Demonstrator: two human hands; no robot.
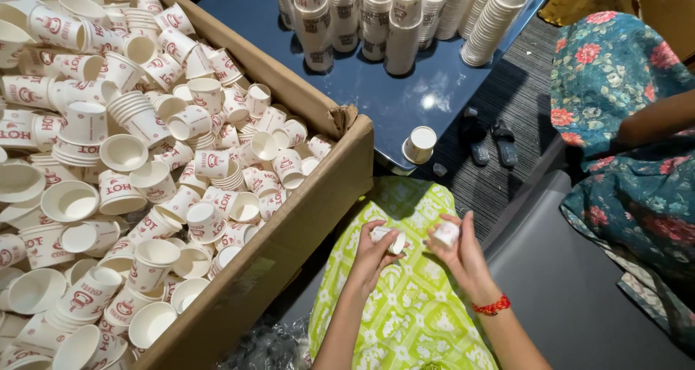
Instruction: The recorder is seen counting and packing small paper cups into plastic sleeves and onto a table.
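My left hand [373, 253] holds a small white paper cup [389, 237] with red print, over my lap in green patterned cloth. My right hand [457, 250], with a red thread band at the wrist, grips another small paper cup [446, 233] close beside it. The two cups sit a few centimetres apart. To my left a big cardboard box [304, 218] is filled with several loose and nested paper cups [156, 167] of the same kind.
A dark blue table [376, 87] ahead carries several tall stacks of cups [405, 22] and one single upturned cup [420, 144] near its edge. Another person in blue floral cloth [630, 145] sits at the right. Sandals [489, 140] lie on the floor.
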